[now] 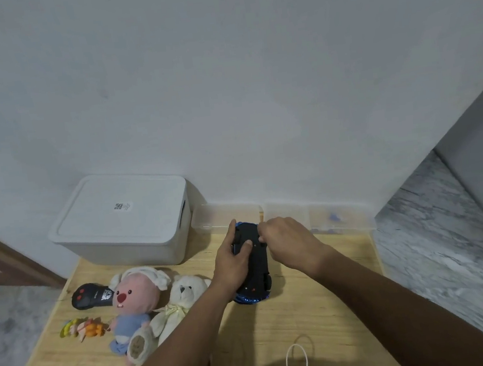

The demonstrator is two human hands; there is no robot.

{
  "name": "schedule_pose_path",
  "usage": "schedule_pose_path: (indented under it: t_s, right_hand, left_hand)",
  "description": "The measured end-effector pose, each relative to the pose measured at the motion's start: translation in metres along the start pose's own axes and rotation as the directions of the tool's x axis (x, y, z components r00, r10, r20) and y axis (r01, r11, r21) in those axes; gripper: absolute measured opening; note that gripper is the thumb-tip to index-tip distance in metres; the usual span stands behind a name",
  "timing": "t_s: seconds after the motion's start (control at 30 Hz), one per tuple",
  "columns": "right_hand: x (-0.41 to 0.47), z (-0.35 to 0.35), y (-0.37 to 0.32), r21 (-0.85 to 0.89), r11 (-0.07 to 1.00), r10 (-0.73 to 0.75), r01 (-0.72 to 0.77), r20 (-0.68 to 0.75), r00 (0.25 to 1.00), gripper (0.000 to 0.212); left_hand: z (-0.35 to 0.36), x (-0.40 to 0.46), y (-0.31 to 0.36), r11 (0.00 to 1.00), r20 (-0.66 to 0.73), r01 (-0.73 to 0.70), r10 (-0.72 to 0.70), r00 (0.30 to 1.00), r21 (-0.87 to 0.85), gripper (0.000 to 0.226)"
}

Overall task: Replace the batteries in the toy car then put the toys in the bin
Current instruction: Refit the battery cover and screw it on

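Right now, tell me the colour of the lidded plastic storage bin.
White storage bin, seen from the head view.
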State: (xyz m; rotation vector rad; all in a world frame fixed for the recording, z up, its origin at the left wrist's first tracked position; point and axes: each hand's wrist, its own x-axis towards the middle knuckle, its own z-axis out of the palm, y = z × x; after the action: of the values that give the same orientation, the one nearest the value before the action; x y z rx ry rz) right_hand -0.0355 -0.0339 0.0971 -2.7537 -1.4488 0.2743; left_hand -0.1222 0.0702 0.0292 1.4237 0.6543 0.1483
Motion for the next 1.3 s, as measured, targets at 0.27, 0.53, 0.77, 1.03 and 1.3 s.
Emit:
schedule_pose_path:
  t_s: [0.27, 0.53, 0.77, 1.03, 1.3]
  right_hand:
    - [-0.004, 0.002, -0.003, 0.044, 0.999, -0.002, 0.0, 0.058, 0.998, 0.015]
    - [-0.009, 0.002, -0.002, 0.116, 0.992, 0.041, -0.052, 0.1, 0.994, 0.021]
    - [-0.007, 0.007, 0.001, 0.123, 0.99, 0.065, -0.074, 0.074, 0.995, 0.02]
    - [-0.002, 0.015, 0.005, 0.054, 0.995, 0.085, -0.085, 0.006, 0.996, 0.026]
    - [-0.005, 0.007, 0.001, 0.066, 0.996, 0.06, -0.062, 0.031, 0.998, 0.02]
  left_hand:
    - [-0.003, 0.005, -0.001, 0.999, 0.032, -0.043, 0.042, 0.999, 0.025, 0.063]
    - [-0.002, 0.006, -0.001, 0.997, 0.022, -0.075, 0.075, 0.997, 0.035, 0.063]
    - [-0.003, 0.009, 0.002, 0.992, 0.009, -0.105, 0.104, 0.995, 0.064, 0.063]
    - [-0.003, 0.009, 0.001, 0.987, 0.011, -0.121, 0.12, 0.993, 0.104, 0.062]
    - [-0.001, 0.011, -0.005, 0.992, 0.013, -0.094, 0.093, 0.996, 0.081, 0.063]
